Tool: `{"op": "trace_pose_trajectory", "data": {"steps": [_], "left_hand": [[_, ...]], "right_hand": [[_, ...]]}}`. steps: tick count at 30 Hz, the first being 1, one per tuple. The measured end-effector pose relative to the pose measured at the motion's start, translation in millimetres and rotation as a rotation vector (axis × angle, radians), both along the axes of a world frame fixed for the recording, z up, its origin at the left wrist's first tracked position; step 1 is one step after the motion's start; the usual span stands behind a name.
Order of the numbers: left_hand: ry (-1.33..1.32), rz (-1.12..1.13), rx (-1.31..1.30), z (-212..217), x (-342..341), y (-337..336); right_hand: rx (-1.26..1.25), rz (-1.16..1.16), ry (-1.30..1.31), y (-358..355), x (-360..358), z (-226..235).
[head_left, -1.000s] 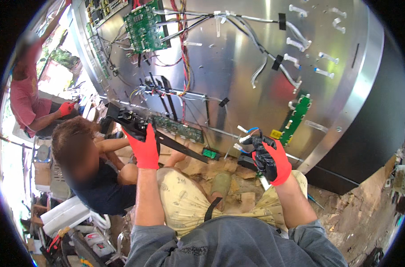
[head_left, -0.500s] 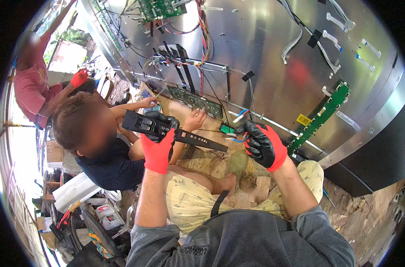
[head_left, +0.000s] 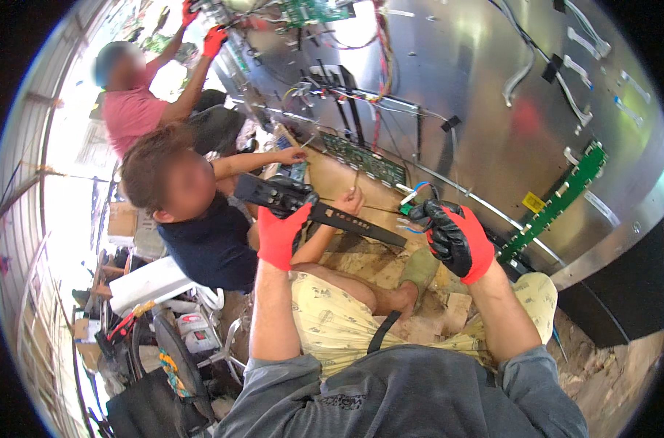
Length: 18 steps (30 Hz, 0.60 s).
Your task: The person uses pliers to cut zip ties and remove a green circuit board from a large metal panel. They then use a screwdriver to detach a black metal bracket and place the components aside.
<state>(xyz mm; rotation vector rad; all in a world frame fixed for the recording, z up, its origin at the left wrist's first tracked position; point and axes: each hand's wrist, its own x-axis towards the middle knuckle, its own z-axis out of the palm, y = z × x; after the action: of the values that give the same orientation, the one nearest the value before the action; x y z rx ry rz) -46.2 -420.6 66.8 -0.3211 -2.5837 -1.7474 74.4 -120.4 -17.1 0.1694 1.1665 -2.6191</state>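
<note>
Gripping slotted black bar (head_left: 365, 228) with curled left hand (head_left: 284, 223); pinching white-tipped wires (head_left: 407, 196) in nearly fisted right hand (head_left: 460, 237).

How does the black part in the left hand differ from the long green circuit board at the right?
The black part is mostly one dark colour; the green circuit board carries pale connectors. The left hand grips the black part; the green circuit board lies against the metal panel, untouched. In the picture, the black part slopes down rightward, the green circuit board up rightward. Both are long and narrow.
</note>
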Motion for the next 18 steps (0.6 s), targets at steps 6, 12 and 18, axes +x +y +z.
{"op": "trace_pose_trajectory", "data": {"steps": [6,12,18], "left_hand": [[0.075,-0.089,0.069,9.6,10.9,14.4],[0.074,-0.034,0.045,10.1,12.9,18.3],[0.051,-0.001,-0.034,9.6,18.8,24.3]], "right_hand": [[0.124,-0.074,0.166,-11.4,-16.5,21.4],[0.101,-0.079,0.141,-8.8,-6.5,6.4],[0.081,-0.084,0.121,-9.9,-7.0,-3.7]]}}
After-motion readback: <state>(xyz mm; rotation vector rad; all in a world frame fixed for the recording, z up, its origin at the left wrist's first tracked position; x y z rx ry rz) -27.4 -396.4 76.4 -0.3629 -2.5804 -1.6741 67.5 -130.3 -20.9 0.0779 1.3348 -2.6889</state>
